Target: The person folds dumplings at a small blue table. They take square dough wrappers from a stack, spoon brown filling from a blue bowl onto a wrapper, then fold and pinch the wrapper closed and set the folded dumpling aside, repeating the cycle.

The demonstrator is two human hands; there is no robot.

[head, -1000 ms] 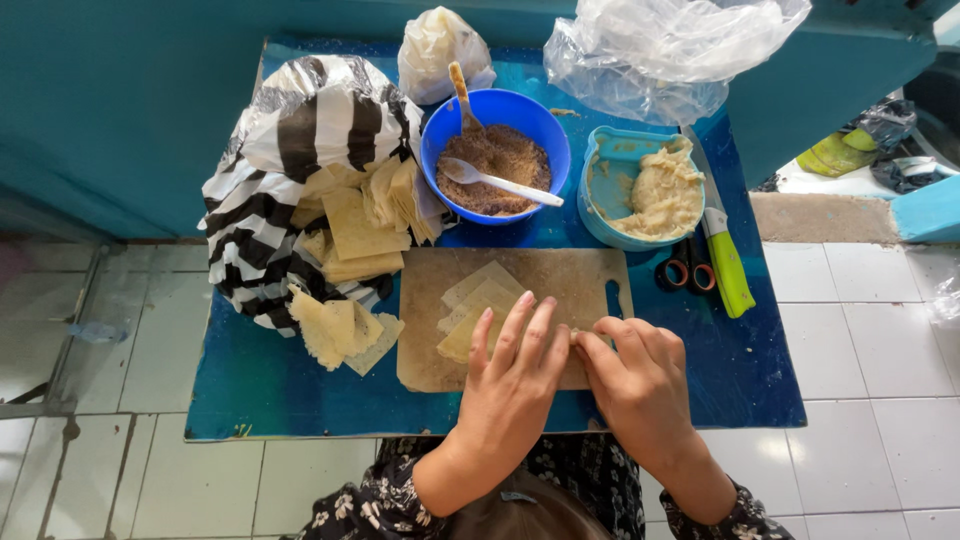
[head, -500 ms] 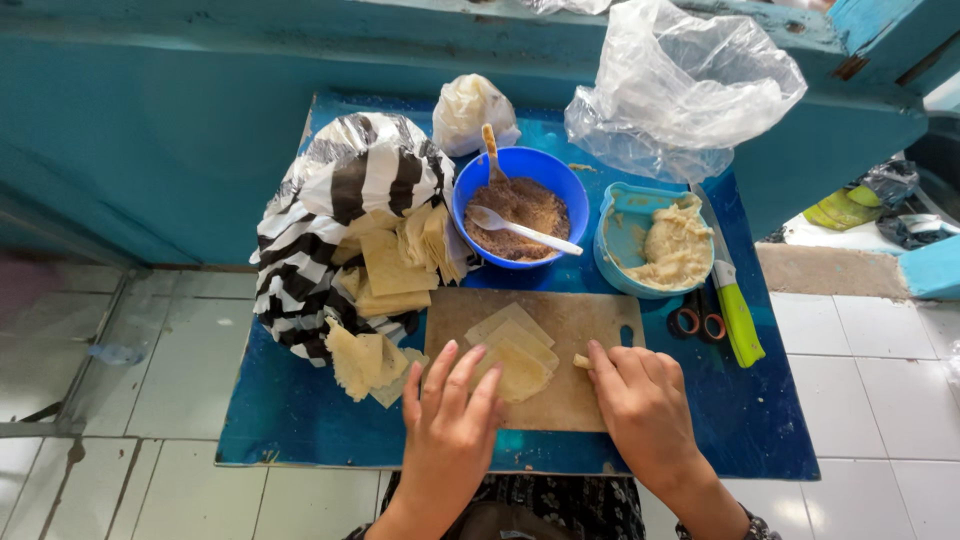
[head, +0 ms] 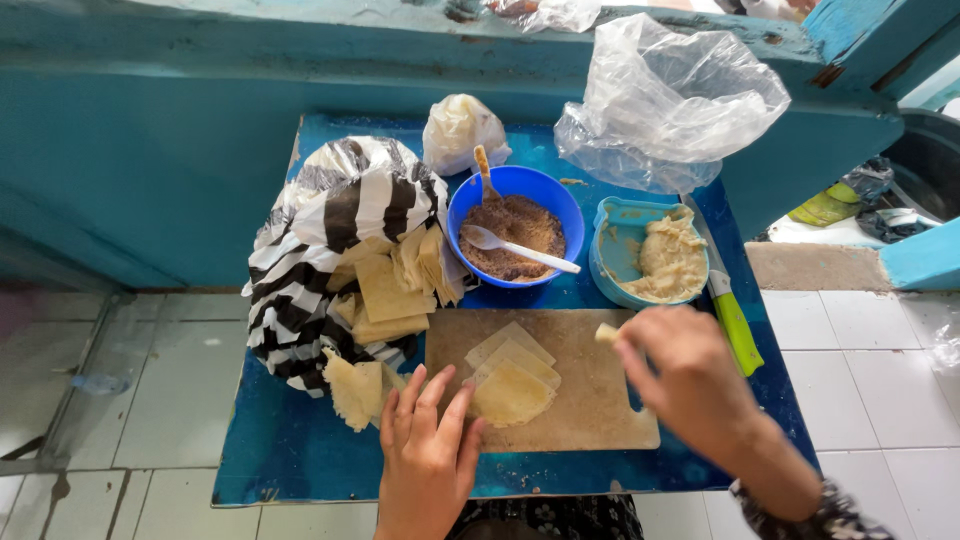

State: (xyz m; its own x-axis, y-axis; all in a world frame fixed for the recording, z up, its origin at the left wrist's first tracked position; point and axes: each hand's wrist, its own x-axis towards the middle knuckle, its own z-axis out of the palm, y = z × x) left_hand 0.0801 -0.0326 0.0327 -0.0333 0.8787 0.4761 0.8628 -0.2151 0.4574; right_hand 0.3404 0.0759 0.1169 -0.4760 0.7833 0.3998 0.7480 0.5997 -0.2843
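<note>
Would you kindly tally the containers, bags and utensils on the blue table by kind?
Bowls: 2, round blue bowl, light-blue square tub
Plastic bags: 3, striped, clear, small knotted
Spoons: 2, white, wooden
Green-handled knife: 1
Total: 8

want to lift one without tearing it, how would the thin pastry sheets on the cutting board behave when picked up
The pastry sheets look very thin and flat, so probably light and floppy, sagging from a pinched corner. They overlap on the wooden cutting board, so they may stick together. Edges look delicate, likely tearing if pulled fast.
</note>
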